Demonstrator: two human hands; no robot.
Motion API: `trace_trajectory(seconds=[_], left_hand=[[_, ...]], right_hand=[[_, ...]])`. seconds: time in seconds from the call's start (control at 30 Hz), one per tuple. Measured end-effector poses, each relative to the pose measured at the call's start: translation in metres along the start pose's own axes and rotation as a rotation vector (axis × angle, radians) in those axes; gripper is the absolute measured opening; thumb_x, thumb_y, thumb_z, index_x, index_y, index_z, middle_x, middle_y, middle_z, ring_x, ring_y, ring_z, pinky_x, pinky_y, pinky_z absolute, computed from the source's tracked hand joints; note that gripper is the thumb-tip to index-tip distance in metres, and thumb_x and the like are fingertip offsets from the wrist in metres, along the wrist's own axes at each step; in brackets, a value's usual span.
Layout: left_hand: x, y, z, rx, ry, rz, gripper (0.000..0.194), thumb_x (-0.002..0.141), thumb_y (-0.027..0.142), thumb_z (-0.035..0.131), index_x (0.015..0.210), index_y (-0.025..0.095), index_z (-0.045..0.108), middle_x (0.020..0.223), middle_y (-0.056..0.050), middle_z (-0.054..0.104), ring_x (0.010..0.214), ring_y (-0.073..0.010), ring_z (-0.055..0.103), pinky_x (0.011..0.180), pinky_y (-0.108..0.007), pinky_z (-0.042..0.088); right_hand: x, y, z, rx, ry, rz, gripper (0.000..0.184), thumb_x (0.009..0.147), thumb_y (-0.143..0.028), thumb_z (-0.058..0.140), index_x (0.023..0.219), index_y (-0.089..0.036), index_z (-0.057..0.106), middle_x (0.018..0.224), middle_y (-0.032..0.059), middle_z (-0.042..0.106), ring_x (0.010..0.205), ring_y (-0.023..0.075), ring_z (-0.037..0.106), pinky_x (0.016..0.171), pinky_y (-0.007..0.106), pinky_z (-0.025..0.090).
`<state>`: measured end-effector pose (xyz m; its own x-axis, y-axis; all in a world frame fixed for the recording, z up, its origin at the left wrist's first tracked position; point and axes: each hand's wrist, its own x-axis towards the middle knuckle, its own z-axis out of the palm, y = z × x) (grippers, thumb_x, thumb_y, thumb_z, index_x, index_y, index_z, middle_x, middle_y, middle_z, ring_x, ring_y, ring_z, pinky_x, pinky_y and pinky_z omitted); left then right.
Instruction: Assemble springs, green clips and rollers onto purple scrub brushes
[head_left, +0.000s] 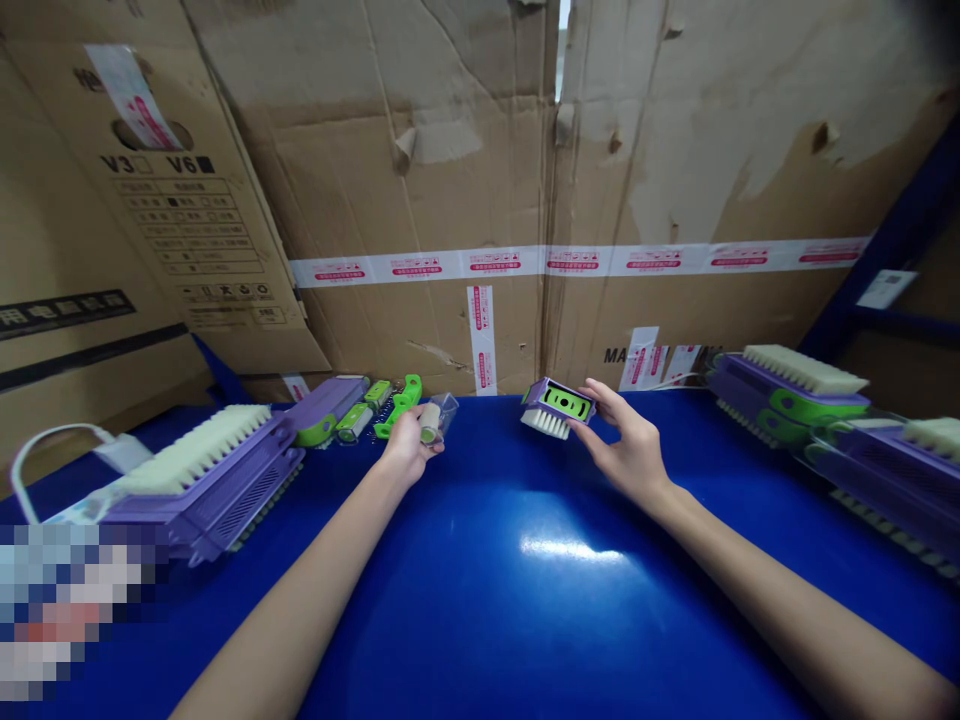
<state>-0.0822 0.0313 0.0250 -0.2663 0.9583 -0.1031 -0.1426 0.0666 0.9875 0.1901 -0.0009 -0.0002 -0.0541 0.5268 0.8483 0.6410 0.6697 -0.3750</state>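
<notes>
My left hand point(406, 452) is closed around a small clear plastic piece point(442, 412) with a cream cylindrical part in it; its exact kind I cannot make out. My right hand point(628, 445) grips the right end of a purple brush unit point(559, 405), thumb below and fingers above. White bristles show along its lower side, and a green plate with dark slots faces me. Beside my left hand lie a green bracket point(403, 406) and small green-and-clear parts point(354, 422), with several screws scattered among them.
To the left a long purple brush unit point(217, 500) rests on the blue table point(480, 600), a white cable point(45, 430) behind it. More purple brush units point(787, 390) stand at the right. Cardboard panels point(450, 200) close off the back and left. A blue post rises at the right.
</notes>
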Motion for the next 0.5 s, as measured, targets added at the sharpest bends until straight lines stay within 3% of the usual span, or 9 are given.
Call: trace_trajectory(seconds=[0.1, 0.17, 0.27, 0.33, 0.4, 0.5], left_hand=[[0.002, 0.001, -0.002, 0.073, 0.033, -0.033, 0.011, 0.080, 0.023, 0.040, 0.082, 0.020, 0.050, 0.053, 0.004, 0.048, 0.039, -0.0114, 0.046, 0.038, -0.020, 0.032], [0.002, 0.001, -0.005, 0.177, 0.059, 0.029, 0.015, 0.081, 0.023, 0.041, 0.089, 0.020, 0.053, 0.058, 0.002, 0.051, 0.045, -0.0126, 0.049, 0.041, -0.021, 0.035], [-0.001, 0.003, -0.009, 0.659, 0.127, 0.361, 0.022, 0.084, 0.027, 0.041, 0.097, 0.019, 0.057, 0.083, -0.006, 0.061, 0.072, -0.0188, 0.059, 0.057, -0.027, 0.045], [-0.005, 0.004, -0.010, 1.051, 0.169, 0.597, 0.029, 0.088, 0.031, 0.037, 0.106, 0.020, 0.056, 0.103, -0.011, 0.059, 0.093, -0.0245, 0.058, 0.068, -0.032, 0.047], [-0.010, 0.003, -0.009, 1.290, 0.172, 0.707, 0.033, 0.091, 0.032, 0.032, 0.113, 0.020, 0.054, 0.109, -0.012, 0.056, 0.103, -0.0271, 0.054, 0.074, -0.035, 0.047], [-0.014, 0.001, -0.008, 1.451, 0.142, 0.783, 0.034, 0.092, 0.028, 0.030, 0.113, 0.018, 0.055, 0.104, -0.012, 0.057, 0.103, -0.0268, 0.052, 0.080, -0.036, 0.045]], right_hand=[[0.000, 0.000, 0.000, -0.001, -0.009, -0.004, 0.053, 0.083, -0.029, 0.060, 0.133, -0.021, 0.043, 0.117, 0.0104, 0.063, 0.104, 0.0236, 0.063, 0.089, 0.042, 0.054], [0.000, 0.000, -0.001, -0.003, -0.009, -0.011, 0.053, 0.083, -0.029, 0.059, 0.133, -0.021, 0.043, 0.118, 0.0105, 0.063, 0.104, 0.0238, 0.063, 0.089, 0.042, 0.054], [0.000, 0.000, -0.001, -0.004, -0.013, -0.031, 0.053, 0.083, -0.029, 0.059, 0.133, -0.021, 0.043, 0.119, 0.0105, 0.063, 0.105, 0.0242, 0.062, 0.090, 0.042, 0.054], [0.000, 0.000, -0.002, -0.004, -0.020, -0.053, 0.053, 0.084, -0.028, 0.058, 0.134, -0.021, 0.043, 0.120, 0.0106, 0.062, 0.106, 0.0243, 0.062, 0.090, 0.042, 0.054], [0.000, -0.001, -0.002, -0.011, -0.025, -0.078, 0.053, 0.084, -0.027, 0.057, 0.134, -0.021, 0.042, 0.120, 0.0105, 0.062, 0.107, 0.0242, 0.061, 0.091, 0.043, 0.053], [0.001, -0.003, -0.003, -0.040, -0.031, -0.122, 0.052, 0.084, -0.025, 0.057, 0.134, -0.022, 0.042, 0.120, 0.0104, 0.062, 0.107, 0.0238, 0.061, 0.092, 0.042, 0.053]])
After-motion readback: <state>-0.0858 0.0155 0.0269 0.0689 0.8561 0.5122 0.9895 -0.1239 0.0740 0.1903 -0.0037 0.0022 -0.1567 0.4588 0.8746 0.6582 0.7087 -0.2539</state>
